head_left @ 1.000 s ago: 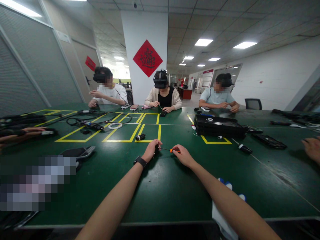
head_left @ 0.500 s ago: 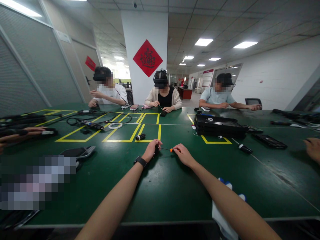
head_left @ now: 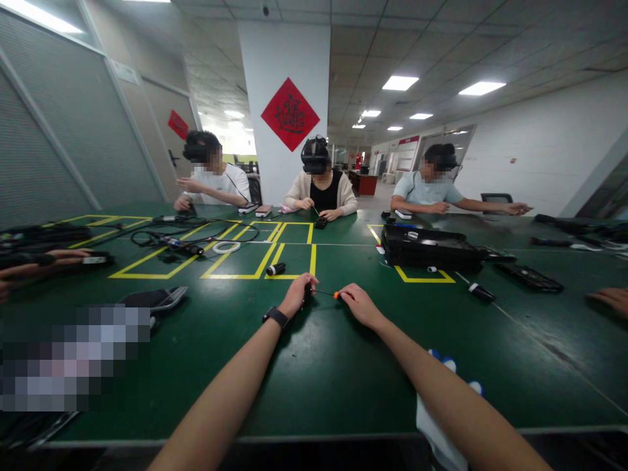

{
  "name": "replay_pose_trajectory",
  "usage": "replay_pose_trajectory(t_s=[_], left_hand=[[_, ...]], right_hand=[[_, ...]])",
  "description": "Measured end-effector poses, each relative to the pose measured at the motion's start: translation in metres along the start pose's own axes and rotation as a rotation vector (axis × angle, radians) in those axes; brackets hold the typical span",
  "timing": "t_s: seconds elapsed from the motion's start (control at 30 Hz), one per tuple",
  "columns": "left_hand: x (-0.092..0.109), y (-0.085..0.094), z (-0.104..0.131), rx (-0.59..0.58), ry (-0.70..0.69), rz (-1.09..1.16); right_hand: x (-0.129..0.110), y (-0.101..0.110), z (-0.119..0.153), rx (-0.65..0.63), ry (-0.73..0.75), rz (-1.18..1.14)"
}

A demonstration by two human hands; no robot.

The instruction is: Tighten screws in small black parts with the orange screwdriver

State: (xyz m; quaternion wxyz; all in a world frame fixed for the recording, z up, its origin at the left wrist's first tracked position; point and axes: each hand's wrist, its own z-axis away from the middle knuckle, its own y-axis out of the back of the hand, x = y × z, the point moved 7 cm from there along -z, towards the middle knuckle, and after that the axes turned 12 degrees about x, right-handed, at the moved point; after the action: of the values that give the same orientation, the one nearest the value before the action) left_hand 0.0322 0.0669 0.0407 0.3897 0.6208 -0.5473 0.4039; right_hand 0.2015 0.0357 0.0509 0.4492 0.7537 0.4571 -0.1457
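Observation:
My right hand is closed around the handle of a screwdriver with an orange collar. Its thin shaft points left, and the tip reaches a small black part in my left hand. My left fingers are wrapped round that part, so most of it is hidden and its kind is unclear. Both hands are just above the green table, in front of the yellow tape lines. A short black cylinder with a white end lies on the table beyond my left hand.
Black trays are stacked at the right, with a black-and-white cylinder nearby. Tangled black cables and a white cable coil lie at left. White-and-blue gloves rest under my right forearm. Co-workers sit across the table.
My hands, the screwdriver and the black part look almost unmoved. The co-worker at the far right has stretched an arm further right, and a hand at the right edge has moved lower.

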Motion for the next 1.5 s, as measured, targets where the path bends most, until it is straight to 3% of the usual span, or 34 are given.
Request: replay_pose_trajectory(t_s=[0.93,1.2,1.5], left_hand=[[0.0053,-0.0006,0.0027,-0.007,0.009,0.022],[0.0048,-0.0006,0.0027,-0.009,0.006,0.029],[0.0078,-0.0013,0.004,-0.011,0.018,0.021]], right_hand=[[-0.0068,0.0031,0.0024,-0.01,0.051,0.023],[-0.0069,-0.0034,0.0026,-0.047,0.095,0.133],[-0.0067,0.0024,0.0026,-0.011,0.051,0.088]])
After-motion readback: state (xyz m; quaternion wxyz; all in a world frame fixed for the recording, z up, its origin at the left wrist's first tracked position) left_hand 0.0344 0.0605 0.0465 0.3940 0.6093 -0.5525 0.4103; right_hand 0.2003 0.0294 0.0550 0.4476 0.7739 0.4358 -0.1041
